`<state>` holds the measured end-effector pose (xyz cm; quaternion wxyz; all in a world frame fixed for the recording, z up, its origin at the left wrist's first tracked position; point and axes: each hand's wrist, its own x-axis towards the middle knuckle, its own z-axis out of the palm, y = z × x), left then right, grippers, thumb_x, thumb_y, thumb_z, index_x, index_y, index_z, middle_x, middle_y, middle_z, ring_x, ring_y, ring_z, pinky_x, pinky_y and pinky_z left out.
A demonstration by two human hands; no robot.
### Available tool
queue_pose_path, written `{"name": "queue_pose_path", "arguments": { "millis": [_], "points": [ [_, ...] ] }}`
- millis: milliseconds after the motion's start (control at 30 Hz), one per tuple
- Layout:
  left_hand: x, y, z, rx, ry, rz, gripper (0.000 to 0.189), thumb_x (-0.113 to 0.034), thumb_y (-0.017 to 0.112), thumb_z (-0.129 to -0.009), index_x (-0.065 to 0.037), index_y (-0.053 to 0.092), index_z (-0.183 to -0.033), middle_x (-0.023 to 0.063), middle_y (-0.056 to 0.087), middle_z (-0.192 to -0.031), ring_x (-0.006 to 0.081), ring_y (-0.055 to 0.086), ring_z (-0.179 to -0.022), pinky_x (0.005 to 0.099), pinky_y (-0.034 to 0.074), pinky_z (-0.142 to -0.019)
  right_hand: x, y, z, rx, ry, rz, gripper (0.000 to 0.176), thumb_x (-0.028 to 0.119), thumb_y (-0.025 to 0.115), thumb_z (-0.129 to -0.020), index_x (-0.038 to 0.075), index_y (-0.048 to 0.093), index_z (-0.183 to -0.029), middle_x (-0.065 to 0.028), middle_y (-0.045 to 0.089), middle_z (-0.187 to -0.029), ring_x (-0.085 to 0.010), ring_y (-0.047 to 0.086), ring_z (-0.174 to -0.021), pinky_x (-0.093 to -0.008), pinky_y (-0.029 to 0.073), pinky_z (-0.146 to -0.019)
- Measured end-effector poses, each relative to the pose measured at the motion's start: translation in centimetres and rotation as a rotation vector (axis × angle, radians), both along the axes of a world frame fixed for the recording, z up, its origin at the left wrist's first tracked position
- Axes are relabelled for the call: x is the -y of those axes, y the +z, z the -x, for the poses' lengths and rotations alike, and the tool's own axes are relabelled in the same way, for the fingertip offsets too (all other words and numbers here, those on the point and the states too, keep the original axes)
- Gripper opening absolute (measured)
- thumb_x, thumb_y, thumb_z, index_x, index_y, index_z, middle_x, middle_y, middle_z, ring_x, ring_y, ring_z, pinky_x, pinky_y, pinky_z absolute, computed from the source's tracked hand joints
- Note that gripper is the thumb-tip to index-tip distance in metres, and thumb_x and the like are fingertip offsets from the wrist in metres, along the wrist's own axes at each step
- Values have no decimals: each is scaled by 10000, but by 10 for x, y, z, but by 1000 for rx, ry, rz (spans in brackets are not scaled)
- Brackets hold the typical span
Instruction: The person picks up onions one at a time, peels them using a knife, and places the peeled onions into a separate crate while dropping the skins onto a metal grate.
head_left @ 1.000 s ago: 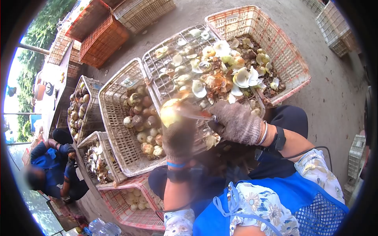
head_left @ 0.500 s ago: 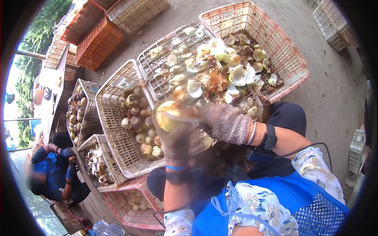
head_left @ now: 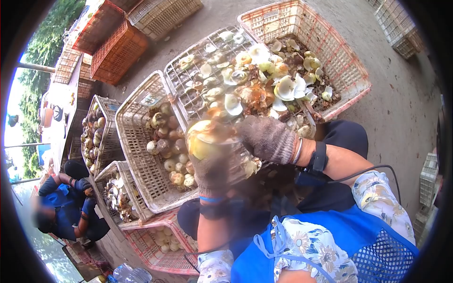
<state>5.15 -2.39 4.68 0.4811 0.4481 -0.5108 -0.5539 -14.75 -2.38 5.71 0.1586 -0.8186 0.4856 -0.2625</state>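
Left hand (head_left: pixel 212 172), gloved, clasps the round fruit (head_left: pixel 204 139) from below, above the wire crate (head_left: pixel 186 96) of peelings (head_left: pixel 255 94). Right hand (head_left: pixel 266 139) clenched at the fruit's top; what it grips is blurred. Fruit looks firm, probably slick where cut, so cup the uncut underside.

Bright daylight falls on a grey concrete floor (head_left: pixel 401 118) outdoors, with orange crates (head_left: pixel 113 47) stacked at the upper left, pale crates (head_left: pixel 401 28) at the upper right and green trees (head_left: pixel 52 28) beyond.
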Motion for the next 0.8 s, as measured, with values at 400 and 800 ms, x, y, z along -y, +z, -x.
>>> {"name": "queue_pose_path", "arguments": {
  "millis": [400, 800],
  "points": [
    [-7, 20, 19, 677, -237, 650, 269, -66, 744, -770, -48, 671, -1028, 97, 664, -1000, 243, 640, -929, 354, 532, -831, 54, -23, 33, -214, -160, -21, 237, 289, 676, -883, 55, 644, -892, -129, 631, -747, -274, 656, -694, -399, 521, -608],
    [-2, 0, 17, -729, 52, -368, 549, -298, 651, -861, -25, 508, -1316, 143, 578, -1278, 304, 565, -1135, 449, 432, -1005, -7, 12, -11, 1272, -244, -962, 351, 175, 710, -890, 17, 599, -1183, -41, 675, -863, -118, 628, -728, -263, 510, -586]
  ]
}}
